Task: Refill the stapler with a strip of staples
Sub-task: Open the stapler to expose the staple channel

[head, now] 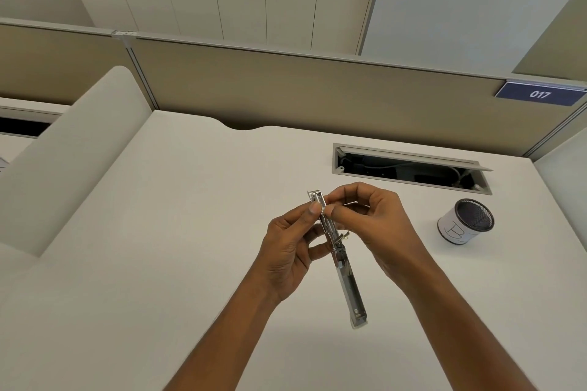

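The stapler (337, 255) is the landmark here: it is opened out flat into one long metal bar and is held in the air above the white desk (158, 232), near the middle of the view. Its far end points away from the person and its near end hangs free toward the camera.

Left of the stapler, a pale rounded divider panel (73, 162) stands at the desk edge. Just left of the stapler is the left hand (290, 251); it is closed around the stapler's middle part, with the thumb lying up along the left side of the far half and the fingers wrapped behind it.

Just right of the stapler is the right hand (371, 219). Its thumb and forefinger are pinched narrow at the far end of the stapler, on the open channel. Something small and silvery sits between these fingertips, but I cannot tell if it is the strip of staples.

Farther right of the stapler and behind it, an open cable hatch (409, 165) is set in the desk. Right of the stapler, well apart, a white cup with a black mesh inside (465, 221) stands upright. Far right and behind, a blue sign reads 017 (540, 94)
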Action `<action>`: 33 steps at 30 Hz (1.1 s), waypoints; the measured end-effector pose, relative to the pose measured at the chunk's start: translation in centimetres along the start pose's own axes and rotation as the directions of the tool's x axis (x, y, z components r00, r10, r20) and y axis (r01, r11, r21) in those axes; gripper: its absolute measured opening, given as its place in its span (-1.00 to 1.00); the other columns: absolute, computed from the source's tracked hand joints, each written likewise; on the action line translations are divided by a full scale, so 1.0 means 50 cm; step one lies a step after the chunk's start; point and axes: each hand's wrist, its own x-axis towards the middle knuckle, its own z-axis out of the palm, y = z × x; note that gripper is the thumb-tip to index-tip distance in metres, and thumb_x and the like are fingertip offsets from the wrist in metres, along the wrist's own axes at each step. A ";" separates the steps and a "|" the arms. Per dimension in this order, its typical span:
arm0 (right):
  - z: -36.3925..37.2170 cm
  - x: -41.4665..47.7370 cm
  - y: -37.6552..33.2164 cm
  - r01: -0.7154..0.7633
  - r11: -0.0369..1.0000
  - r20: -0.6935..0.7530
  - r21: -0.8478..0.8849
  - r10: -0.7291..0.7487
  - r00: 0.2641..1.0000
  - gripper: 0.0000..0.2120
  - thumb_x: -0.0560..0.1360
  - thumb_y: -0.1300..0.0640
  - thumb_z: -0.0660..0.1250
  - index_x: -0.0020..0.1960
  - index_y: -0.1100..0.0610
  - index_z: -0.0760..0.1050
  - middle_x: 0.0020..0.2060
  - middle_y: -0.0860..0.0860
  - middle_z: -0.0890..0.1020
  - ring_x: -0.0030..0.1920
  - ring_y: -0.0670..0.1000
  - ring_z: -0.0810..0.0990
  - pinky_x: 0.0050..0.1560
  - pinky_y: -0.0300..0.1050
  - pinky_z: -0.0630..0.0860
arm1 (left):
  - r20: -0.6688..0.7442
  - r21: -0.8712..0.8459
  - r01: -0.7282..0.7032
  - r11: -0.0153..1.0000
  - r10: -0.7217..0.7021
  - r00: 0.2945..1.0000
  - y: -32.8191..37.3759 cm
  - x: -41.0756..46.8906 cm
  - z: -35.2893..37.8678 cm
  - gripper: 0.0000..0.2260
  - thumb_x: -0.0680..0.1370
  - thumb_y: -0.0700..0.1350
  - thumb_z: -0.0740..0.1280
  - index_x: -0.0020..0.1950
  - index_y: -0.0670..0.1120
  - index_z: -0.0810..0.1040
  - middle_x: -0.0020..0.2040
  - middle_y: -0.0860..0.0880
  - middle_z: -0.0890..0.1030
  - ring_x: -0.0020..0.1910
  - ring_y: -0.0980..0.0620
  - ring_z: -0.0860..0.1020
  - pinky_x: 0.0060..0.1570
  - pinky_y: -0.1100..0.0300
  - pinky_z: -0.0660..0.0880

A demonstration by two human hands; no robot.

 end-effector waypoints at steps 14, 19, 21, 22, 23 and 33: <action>0.000 -0.002 0.006 -0.009 0.997 0.000 -0.071 0.009 1.000 -0.88 0.45 0.19 0.55 -0.03 0.09 0.68 -0.15 0.04 0.75 -0.09 0.09 0.74 -0.01 0.02 0.70 | -0.034 -0.013 0.002 1.000 -0.002 0.999 -0.004 -0.003 0.000 -0.79 0.54 -0.05 0.46 0.11 -0.10 0.76 -0.03 -0.03 0.75 -0.06 0.01 0.73 -0.19 0.14 0.66; -0.001 -0.008 0.007 -0.030 0.994 0.026 -0.109 0.033 0.999 -0.85 0.45 0.19 0.53 0.00 0.06 0.67 -0.11 -0.01 0.74 -0.04 0.10 0.73 0.03 0.13 0.70 | -0.064 -0.003 0.012 1.000 -0.012 0.998 -0.003 0.000 0.000 -0.77 0.53 -0.04 0.46 0.12 -0.11 0.76 -0.04 -0.06 0.75 -0.06 0.00 0.72 -0.17 0.12 0.66; -0.002 -0.012 0.011 -0.037 0.995 0.032 -0.097 0.040 0.999 -0.84 0.45 0.23 0.52 -0.01 0.05 0.66 -0.09 0.00 0.74 -0.03 0.13 0.73 0.04 0.17 0.69 | -0.073 -0.003 0.013 1.000 -0.014 0.997 -0.002 0.001 -0.001 -0.75 0.53 -0.04 0.46 0.14 -0.12 0.75 -0.03 -0.08 0.75 -0.06 -0.01 0.72 -0.17 0.11 0.66; -0.003 -0.014 0.012 -0.037 0.995 0.034 -0.088 0.040 0.999 -0.83 0.45 0.24 0.52 -0.01 0.04 0.65 -0.09 0.00 0.73 -0.03 0.15 0.73 0.03 0.19 0.69 | -0.077 -0.002 0.015 1.000 -0.015 0.997 -0.002 0.001 -0.001 -0.74 0.52 -0.04 0.46 0.14 -0.13 0.75 -0.03 -0.08 0.75 -0.06 -0.01 0.72 -0.17 0.11 0.67; -0.003 -0.015 0.014 -0.032 0.996 0.034 -0.081 0.035 0.999 -0.83 0.44 0.24 0.52 -0.02 0.03 0.65 -0.08 0.00 0.73 -0.04 0.16 0.73 0.02 0.19 0.69 | -0.082 -0.002 0.017 1.000 -0.017 0.996 -0.003 0.001 -0.001 -0.74 0.52 -0.04 0.46 0.14 -0.13 0.75 -0.02 -0.08 0.75 -0.06 0.00 0.72 -0.18 0.11 0.67; -0.006 -0.017 0.020 -0.017 1.000 0.044 -0.008 0.017 0.999 -0.87 0.44 0.26 0.54 -0.08 0.07 0.67 -0.13 0.01 0.74 -0.12 0.13 0.74 -0.08 -0.05 0.68 | -0.108 -0.019 0.053 0.998 -0.054 0.993 -0.008 -0.002 0.003 -0.71 0.47 0.02 0.50 0.09 -0.12 0.77 0.00 -0.11 0.76 -0.06 0.00 0.74 -0.17 0.15 0.66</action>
